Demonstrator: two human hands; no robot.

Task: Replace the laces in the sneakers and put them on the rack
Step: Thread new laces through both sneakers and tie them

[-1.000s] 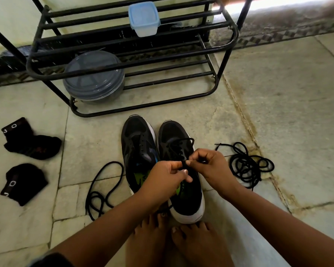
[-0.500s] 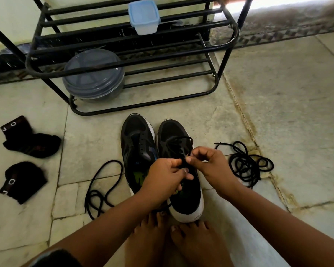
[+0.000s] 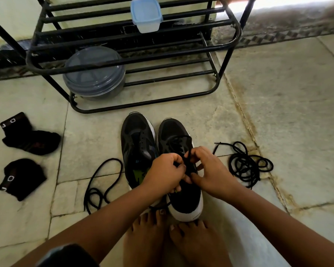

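Two black sneakers with white soles stand side by side on the stone floor, toes toward the rack. The left sneaker has bare eyelets. The right sneaker carries a black lace through its upper eyelets. My left hand and my right hand meet over its tongue, both pinching that lace. A loose black lace lies left of the shoes. A tangled black lace lies on the right. The black metal rack stands just beyond the shoes.
A blue-lidded plastic box sits on an upper rack shelf. A round grey lidded container fills the left of the bottom shelf. Two black socks lie far left. My bare feet touch the shoes' heels.
Both hands have shifted slightly on the right sneaker's lace, fingers curling tighter over the tongue. The shoes and loose laces have not moved.
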